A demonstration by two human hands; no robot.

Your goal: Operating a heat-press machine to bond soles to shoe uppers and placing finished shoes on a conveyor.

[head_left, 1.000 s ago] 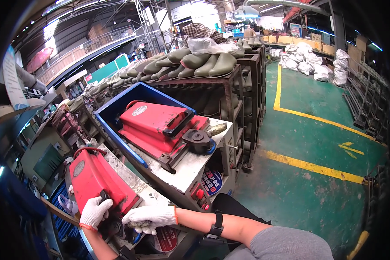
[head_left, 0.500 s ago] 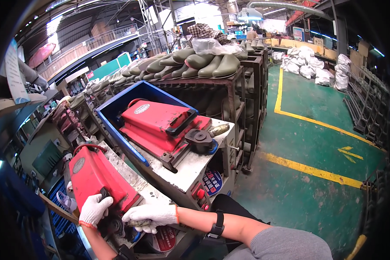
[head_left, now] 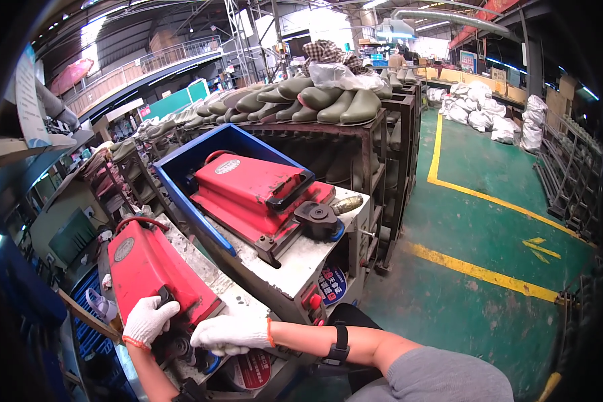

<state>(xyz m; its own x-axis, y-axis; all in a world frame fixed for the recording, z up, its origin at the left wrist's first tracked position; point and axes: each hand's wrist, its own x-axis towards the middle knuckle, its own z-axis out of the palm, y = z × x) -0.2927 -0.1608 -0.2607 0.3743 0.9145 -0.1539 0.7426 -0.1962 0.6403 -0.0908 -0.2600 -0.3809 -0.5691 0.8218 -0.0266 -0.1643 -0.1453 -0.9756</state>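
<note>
In a white knit glove, my left hand (head_left: 149, 323) is closed around the black handle (head_left: 165, 295) at the near end of a red machine cover (head_left: 147, 264). My right hand (head_left: 231, 333), gloved the same way, is curled over the machine's lever, beside its dark round pivot (head_left: 181, 346). The fingers cover the lever's grip, so it is hidden now. Beyond stands a second machine with a matching red cover (head_left: 251, 184), a black handle (head_left: 291, 189) and a lever with a worn, greenish-brown grip (head_left: 348, 204).
A blue bin-like frame (head_left: 201, 224) surrounds the far machine, which has red buttons (head_left: 313, 299) on its front. Olive-green boots (head_left: 338, 107) cover a rack (head_left: 368, 151) behind. White sacks (head_left: 479, 107) are piled across the green floor (head_left: 462, 221), which bears yellow lines.
My right hand has rolled over the lever's grip, which showed under the fingers before and is now hidden. My left hand stays on the black handle. The view has shifted slightly.
</note>
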